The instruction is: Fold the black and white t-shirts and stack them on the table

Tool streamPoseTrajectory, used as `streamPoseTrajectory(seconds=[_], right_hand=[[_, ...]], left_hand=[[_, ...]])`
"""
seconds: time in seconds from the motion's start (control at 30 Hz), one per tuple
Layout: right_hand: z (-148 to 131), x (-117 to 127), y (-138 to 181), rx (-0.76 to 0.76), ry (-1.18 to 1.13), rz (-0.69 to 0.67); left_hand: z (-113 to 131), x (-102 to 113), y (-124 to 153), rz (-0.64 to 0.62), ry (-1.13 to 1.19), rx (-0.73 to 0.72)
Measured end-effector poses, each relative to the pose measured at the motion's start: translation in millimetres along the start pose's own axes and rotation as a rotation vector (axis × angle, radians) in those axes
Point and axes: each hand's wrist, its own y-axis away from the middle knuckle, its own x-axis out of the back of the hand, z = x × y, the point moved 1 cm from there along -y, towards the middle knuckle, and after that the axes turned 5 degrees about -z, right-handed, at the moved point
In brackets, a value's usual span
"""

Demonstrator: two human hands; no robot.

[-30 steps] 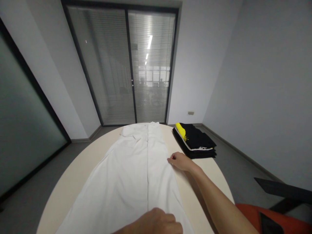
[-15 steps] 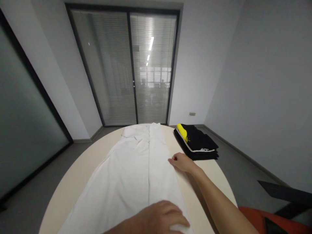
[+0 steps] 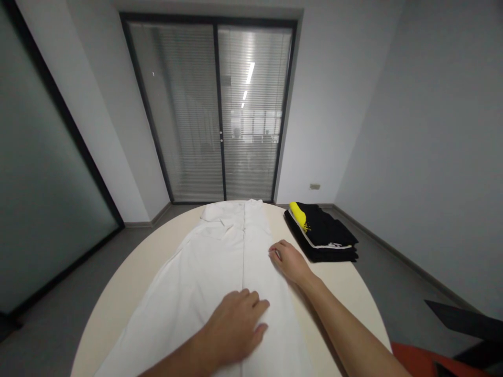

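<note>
A long white garment (image 3: 200, 283) lies spread out, with a straight seam down its middle and small folds near its far left end. Over its near part is my left hand (image 3: 239, 322), palm down, thumb and fingers apart and holding nothing; I cannot tell whether it presses on the cloth. At the garment's right edge, my right hand (image 3: 288, 259) has its fingertips pinched together on the cloth.
The garment rests on a round pale table (image 3: 113, 309). A stack of folded black clothes (image 3: 324, 230), the top one with a yellow print, sits at the far right. An orange and black chair (image 3: 424, 358) stands at the lower right, beside the table.
My left hand has moved forward and slightly left over the garment from the near edge of the view. My right hand stays near the garment's right edge. The view has shifted slightly.
</note>
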Motion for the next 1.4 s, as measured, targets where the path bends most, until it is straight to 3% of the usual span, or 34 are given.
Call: streamPoseTrajectory(seconds=[0.1,0.3,0.53,0.7,0.93,1.23,1.4], right_hand=[[-7,-2,-1,0.112,0.033,0.013],[-21,-10,0,0.208,0.045,-0.119],[-52,-10,-34,0.070,0.300,-0.188],[-72,-15,-63,0.118,0.332,-0.238],[-64,-29,-65,0.134,0.296,-0.183],[-63,-27,-73,0.136,0.252,-0.130],[-60,-33,-72,0.184,0.225,-0.160]], left_hand=[[-30,9,2,0.012,0.082,0.159],[-70,17,11,-0.024,0.345,-0.057],[-69,10,8,-0.039,0.368,-0.132],[-68,8,6,-0.031,0.392,-0.158],[-71,5,4,-0.030,0.422,-0.156],[-69,12,5,-0.019,0.492,-0.158],[-68,13,6,-0.009,0.500,-0.165]])
